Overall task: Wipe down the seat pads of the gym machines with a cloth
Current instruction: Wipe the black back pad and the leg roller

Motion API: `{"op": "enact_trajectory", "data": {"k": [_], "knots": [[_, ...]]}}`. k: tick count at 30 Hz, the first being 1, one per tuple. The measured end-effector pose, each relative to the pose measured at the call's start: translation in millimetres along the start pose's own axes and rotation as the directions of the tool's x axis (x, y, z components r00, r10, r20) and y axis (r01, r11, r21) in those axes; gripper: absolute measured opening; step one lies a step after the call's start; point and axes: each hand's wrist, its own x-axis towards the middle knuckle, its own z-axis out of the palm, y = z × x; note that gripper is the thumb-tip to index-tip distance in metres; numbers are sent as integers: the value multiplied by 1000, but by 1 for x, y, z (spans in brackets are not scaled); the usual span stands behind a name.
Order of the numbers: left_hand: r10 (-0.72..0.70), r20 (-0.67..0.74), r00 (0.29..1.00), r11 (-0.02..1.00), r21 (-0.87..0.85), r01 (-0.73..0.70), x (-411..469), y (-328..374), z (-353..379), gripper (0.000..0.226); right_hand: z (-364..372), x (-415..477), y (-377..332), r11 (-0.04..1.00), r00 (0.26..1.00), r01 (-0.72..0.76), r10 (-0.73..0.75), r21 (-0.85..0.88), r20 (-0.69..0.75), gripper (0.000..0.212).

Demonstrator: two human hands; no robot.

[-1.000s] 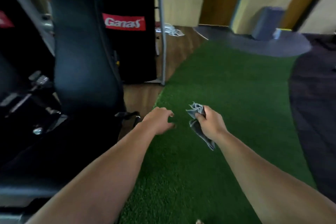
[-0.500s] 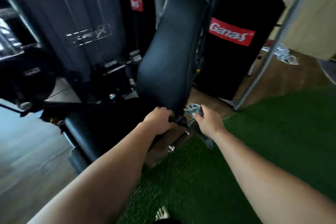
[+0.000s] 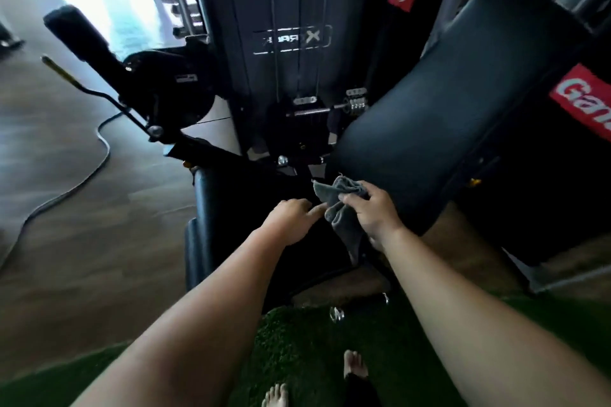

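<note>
Cloth (image 3: 340, 208): grey, bunched, held in the right hand (image 3: 377, 211). Thumb and fingers are curled round its upper part. A crumpled end sticks out above the fingers and a loose tail hangs below the palm. The cloth is in the air, just in front of the lower end of the back pad (image 3: 463, 109) and above the seat pad (image 3: 238, 205). Whether it touches either pad cannot be told.

Left hand (image 3: 291, 220): just beside the right hand, on its thumb side. The palm faces down, the fingers are loosely extended toward the cloth, and the hand holds nothing. The forefinger tip reaches the cloth's edge; contact is not certain.

Seat pad: black, very dark, directly beneath both hands, with its side wall showing beyond the left hand. Back pad: black, tilted, rising up and away from the right hand.

Beyond the fingertips of both hands stands the dark weight stack tower (image 3: 281, 26), with cables running down its face. Far out past the left hand is a black roller pad (image 3: 82, 33) on a lever arm. A dark hose (image 3: 82, 182) snakes over the wood floor (image 3: 82, 258) on that same side. Outward of the right hand, past the back pad, is a red label (image 3: 585, 99) with white lettering, partly cut off.

Under the forearms lies green turf (image 3: 297, 340), with two bare feet (image 3: 355, 363) on it.
</note>
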Motion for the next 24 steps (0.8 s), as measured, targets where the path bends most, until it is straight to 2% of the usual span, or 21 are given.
{"op": "enact_trajectory", "data": {"k": [3,5,7,8,10,12,15,18,21,24], "knots": [[-139,-8,990,945,-301,130,4,3,7,74,2,26,-2,985,984,-87,61,151,165,8],[-202,4,979,818,-548,172,7,4,12,78,2,42,-3,966,962,-168,117,198,247,11],[-252,7,968,640,-749,172,11,5,20,84,3,55,-1,944,931,-248,170,219,323,14],[-266,-5,964,567,-809,152,12,6,24,79,4,60,1,934,914,-283,193,218,357,13],[-304,-61,951,499,-861,104,10,5,32,62,8,68,11,908,882,-347,231,234,410,13],[-359,-108,927,492,-866,90,9,-2,41,58,15,73,21,892,871,-388,274,231,407,12],[-461,-134,877,543,-825,159,8,-24,56,60,30,85,44,905,879,-402,339,139,335,12],[-525,-184,831,588,-784,198,12,-51,71,39,48,100,75,924,895,-381,379,-37,235,11],[-557,-245,793,661,-709,245,23,-73,84,35,68,113,106,926,929,-312,344,-215,135,7],[-561,-283,778,710,-648,277,38,-94,94,34,88,121,131,903,953,-238,288,-356,92,19]]}}
